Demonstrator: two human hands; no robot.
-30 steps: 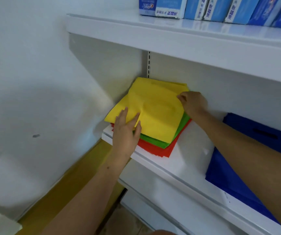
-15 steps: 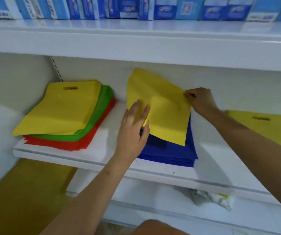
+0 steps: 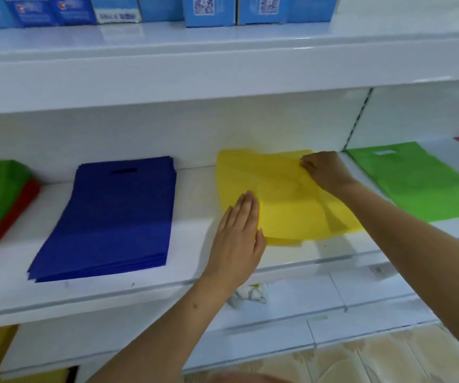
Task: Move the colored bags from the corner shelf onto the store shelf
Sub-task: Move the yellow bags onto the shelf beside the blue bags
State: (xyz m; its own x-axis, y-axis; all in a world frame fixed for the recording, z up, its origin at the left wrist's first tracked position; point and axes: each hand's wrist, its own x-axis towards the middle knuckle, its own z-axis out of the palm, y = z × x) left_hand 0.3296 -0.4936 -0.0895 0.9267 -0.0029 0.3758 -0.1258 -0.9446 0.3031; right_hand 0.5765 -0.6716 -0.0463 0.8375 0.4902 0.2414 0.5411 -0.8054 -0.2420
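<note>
The yellow bag (image 3: 286, 205) lies flat on the store shelf (image 3: 189, 275), on a yellow stack at 3 o'clock from the blue stack (image 3: 112, 217). The left hand (image 3: 239, 233) presses its 9 o'clock edge, fingers straight. The right hand (image 3: 325, 172) pinches its 1 o'clock corner. Green bags (image 3: 422, 183) lie further toward 3 o'clock.

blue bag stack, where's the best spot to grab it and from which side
Grip the blue bag stack at its front edge, coming from the open shelf front. It lies flat with the handle cutout toward the back wall, and its layered front edge sits near the shelf lip, so a hand could probably slide fingers under and pinch it there.
</note>
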